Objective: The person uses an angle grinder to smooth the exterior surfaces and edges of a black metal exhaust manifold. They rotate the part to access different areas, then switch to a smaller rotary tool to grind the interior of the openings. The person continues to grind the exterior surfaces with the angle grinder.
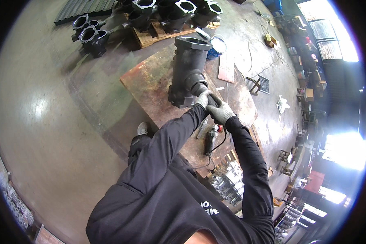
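A large black metal casting (pixel 185 67), like a valve body with a flanged open top, stands on a rust-stained metal worktable (pixel 150 77). From its side a dark round stub points toward me. My left hand (pixel 203 99) and my right hand (pixel 220 110), both in grey gloves with dark palms, are closed together around the stub's end. Whether the stub is one piece with the casting is not clear, as my fingers cover its end. Below my hands an angle grinder (pixel 210 140) with a red part at its head lies on the table, its black cord trailing toward me.
Several similar black castings (pixel 175 18) stand on a wooden pallet (pixel 148 38) beyond the table, with others on the floor (pixel 92 38) at far left. A blue bucket (pixel 218 45) is behind the casting. Silvery metal parts (pixel 230 183) lie in a crate near my right arm.
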Demonstrator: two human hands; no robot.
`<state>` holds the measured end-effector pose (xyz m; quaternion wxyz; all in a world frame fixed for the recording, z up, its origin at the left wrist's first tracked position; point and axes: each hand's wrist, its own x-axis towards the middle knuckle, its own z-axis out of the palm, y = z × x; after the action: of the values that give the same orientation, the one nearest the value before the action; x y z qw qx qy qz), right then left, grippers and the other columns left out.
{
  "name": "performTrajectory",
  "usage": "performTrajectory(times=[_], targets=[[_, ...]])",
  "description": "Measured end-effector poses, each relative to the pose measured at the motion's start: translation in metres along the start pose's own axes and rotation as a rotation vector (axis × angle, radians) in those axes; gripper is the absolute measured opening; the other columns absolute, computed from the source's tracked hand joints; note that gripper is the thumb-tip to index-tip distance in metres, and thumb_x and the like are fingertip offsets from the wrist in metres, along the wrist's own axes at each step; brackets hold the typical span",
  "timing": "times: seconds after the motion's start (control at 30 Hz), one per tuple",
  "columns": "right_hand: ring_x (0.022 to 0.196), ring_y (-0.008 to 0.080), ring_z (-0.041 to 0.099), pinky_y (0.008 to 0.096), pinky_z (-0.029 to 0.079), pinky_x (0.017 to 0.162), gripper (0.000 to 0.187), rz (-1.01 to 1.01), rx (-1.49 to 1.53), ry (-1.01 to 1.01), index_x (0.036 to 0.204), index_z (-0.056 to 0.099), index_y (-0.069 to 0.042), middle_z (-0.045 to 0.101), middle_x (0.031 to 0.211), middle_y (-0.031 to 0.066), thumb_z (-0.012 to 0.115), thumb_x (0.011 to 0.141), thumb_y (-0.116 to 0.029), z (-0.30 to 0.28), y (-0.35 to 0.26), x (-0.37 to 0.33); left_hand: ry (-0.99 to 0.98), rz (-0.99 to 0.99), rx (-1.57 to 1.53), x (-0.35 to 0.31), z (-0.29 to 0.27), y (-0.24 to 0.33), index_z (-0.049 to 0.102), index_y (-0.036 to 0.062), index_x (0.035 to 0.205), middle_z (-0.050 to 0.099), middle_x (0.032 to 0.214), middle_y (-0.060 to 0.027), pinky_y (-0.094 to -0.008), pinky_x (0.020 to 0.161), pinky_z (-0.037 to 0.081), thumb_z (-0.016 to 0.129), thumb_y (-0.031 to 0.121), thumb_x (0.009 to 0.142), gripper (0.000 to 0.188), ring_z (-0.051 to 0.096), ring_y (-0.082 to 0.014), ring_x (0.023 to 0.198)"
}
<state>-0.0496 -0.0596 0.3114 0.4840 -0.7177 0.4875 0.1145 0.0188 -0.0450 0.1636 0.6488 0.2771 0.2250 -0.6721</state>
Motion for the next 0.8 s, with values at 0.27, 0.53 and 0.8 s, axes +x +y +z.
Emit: performTrajectory(times=[0.27, 0.53, 0.8], targets=[[0.052, 0.0134, 0.059, 0.0305, 0.049, 0.046, 0.072, -0.01, -0.097, 0.009, 0.151, 0.046, -0.014, 0.066, 0.075, 0.0084, 0.068, 0.083, -0.028, -0.007, 0.0, -0.006, -0.196, -0.1, 0.15, 0.04, -0.018, -0.009, 0.047, -0.0242, 0.113, 0.057, 0.105, -0.0448, -0.0502, 0.1, 0.046, 0.054, 0.049, 0.088, 0.078, 0.061, -0.0504, 0.1], [0.062, 0.0144, 0.063, 0.0301, 0.052, 0.056, 0.075, -0.06, -0.111, 0.062, 0.152, 0.044, -0.014, 0.07, 0.088, 0.0122, 0.068, 0.083, -0.031, 0.0, 0.015, -0.039, 0.153, 0.13, -0.036, -0.046, 0.014, -0.024, 0.054, 0.0011, 0.121, 0.064, 0.105, -0.0178, -0.0465, 0.083, 0.055, 0.071, 0.031, 0.081, 0.052, 0.067, -0.0333, 0.088], [0.119, 0.0297, 0.065, 0.0358, 0.048, 0.102, 0.078, -0.057, -0.141, 0.098, 0.151, 0.044, -0.008, 0.065, 0.13, 0.0229, 0.07, 0.083, -0.034, -0.004, 0.028, -0.069, 0.119, 0.034, -0.079, -0.053, 0.009, -0.052, 0.054, -0.0045, 0.12, 0.065, 0.11, -0.0207, -0.045, 0.084, 0.057, 0.076, 0.03, 0.079, 0.058, 0.068, -0.0329, 0.093]])
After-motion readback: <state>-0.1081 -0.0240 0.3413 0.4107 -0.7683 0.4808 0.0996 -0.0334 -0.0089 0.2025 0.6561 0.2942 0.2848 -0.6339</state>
